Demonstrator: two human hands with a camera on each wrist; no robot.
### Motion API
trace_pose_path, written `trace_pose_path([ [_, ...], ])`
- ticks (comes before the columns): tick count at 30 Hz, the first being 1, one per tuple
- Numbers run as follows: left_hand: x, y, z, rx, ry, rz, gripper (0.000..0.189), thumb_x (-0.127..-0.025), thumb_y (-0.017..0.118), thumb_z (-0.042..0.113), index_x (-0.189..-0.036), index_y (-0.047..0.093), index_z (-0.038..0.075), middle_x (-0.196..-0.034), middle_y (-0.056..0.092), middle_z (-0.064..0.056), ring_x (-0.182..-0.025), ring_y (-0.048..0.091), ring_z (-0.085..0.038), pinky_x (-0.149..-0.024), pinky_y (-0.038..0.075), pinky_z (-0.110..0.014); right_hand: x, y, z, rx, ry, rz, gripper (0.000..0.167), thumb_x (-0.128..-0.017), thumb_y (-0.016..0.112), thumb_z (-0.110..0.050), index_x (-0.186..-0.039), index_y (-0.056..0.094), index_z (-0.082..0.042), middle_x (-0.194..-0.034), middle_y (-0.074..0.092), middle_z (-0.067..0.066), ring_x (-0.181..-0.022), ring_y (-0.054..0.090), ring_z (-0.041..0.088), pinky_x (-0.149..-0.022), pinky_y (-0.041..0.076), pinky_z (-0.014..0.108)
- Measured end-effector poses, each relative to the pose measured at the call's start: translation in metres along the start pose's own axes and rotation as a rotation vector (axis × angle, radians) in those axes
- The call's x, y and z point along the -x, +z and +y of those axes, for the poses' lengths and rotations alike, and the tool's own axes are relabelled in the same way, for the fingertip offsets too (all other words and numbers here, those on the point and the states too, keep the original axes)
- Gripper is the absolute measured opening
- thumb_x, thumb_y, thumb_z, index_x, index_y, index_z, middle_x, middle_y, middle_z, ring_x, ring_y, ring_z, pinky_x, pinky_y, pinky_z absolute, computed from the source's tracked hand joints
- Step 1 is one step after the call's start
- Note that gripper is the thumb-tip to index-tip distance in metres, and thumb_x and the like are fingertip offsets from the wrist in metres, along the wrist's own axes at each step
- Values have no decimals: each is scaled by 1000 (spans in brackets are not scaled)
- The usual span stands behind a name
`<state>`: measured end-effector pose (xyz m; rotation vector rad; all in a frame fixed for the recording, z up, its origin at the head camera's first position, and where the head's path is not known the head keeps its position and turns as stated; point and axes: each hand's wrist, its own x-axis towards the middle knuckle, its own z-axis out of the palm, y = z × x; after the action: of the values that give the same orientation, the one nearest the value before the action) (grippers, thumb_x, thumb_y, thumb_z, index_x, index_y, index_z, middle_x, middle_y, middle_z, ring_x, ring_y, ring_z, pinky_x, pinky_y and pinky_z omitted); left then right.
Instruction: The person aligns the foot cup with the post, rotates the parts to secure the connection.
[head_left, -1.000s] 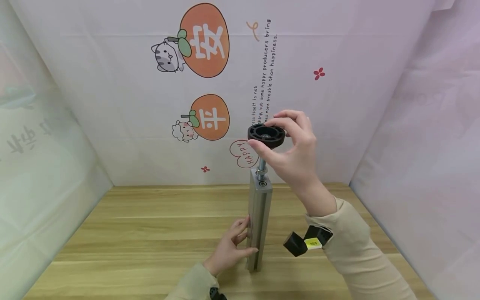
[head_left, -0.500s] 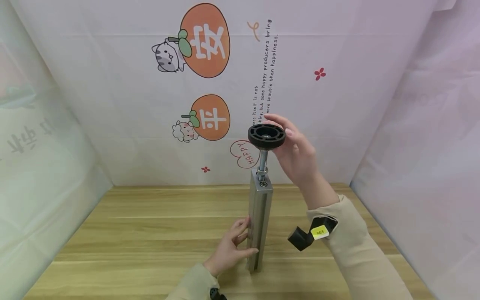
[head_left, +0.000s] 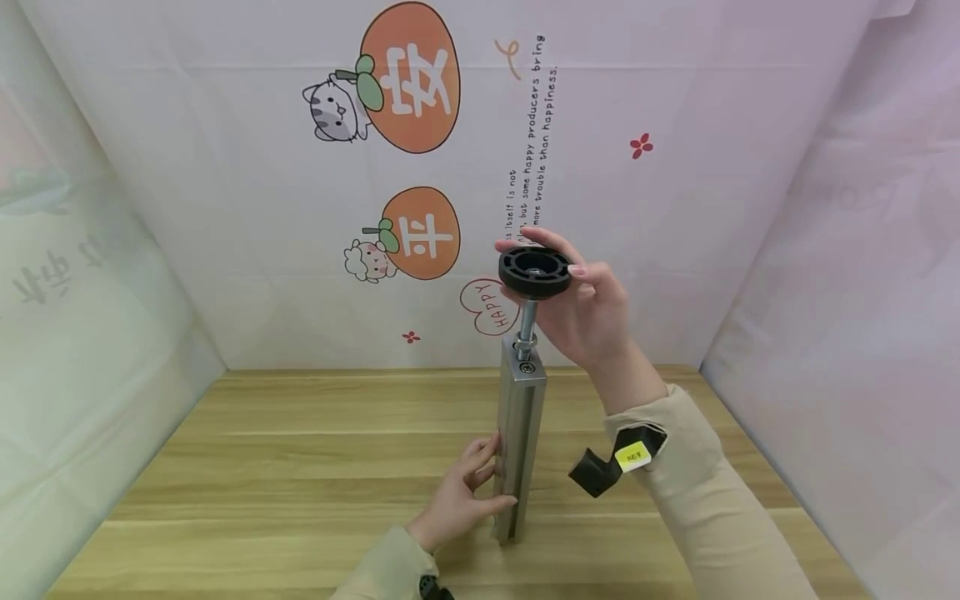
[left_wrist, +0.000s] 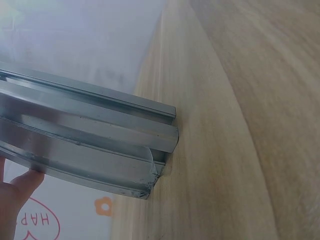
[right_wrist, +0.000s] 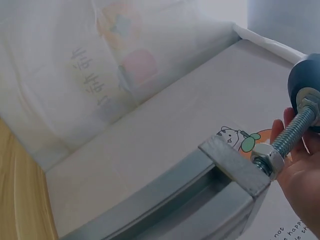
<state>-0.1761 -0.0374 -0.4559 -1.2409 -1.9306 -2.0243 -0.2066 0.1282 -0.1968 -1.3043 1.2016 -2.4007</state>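
An aluminium extrusion profile [head_left: 517,442] stands upright on the table, with lengthwise slots in its sides. My left hand [head_left: 461,500] grips its lower part, thumb on the near face and fingers at the left side. The profile's bottom end [left_wrist: 160,150] meets the wood in the left wrist view. From its top end rises a threaded rod [right_wrist: 297,130] with a hex nut [right_wrist: 270,157] close over the end plate. A round black levelling foot [head_left: 534,283] tops the rod. My right hand [head_left: 585,317] holds this foot, thumb at the right rim and fingers curving behind it.
The wooden table [head_left: 300,467] ends at a white printed cloth [head_left: 225,208] behind, with cloth walls on both sides. A black wrist camera mount [head_left: 615,467] juts from the right sleeve near the profile.
The right hand's thumb left the front of the levelling foot and moved to its right rim, while the fingers swung round behind it. The left hand and profile stay put.
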Motion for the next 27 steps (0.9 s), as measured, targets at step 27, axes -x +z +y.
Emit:
trace_pose_path([
  [27, 0, 0, -1, -9, 14, -10, 82, -83, 68, -2, -149, 20, 10, -139, 35, -10, -126, 39, -2, -99, 49, -33, -1, 0, 3, 160, -192, -76, 30, -90, 45, -18, -115, 62, -16, -125, 53, 4, -119, 42, 21, -97, 45, 28],
])
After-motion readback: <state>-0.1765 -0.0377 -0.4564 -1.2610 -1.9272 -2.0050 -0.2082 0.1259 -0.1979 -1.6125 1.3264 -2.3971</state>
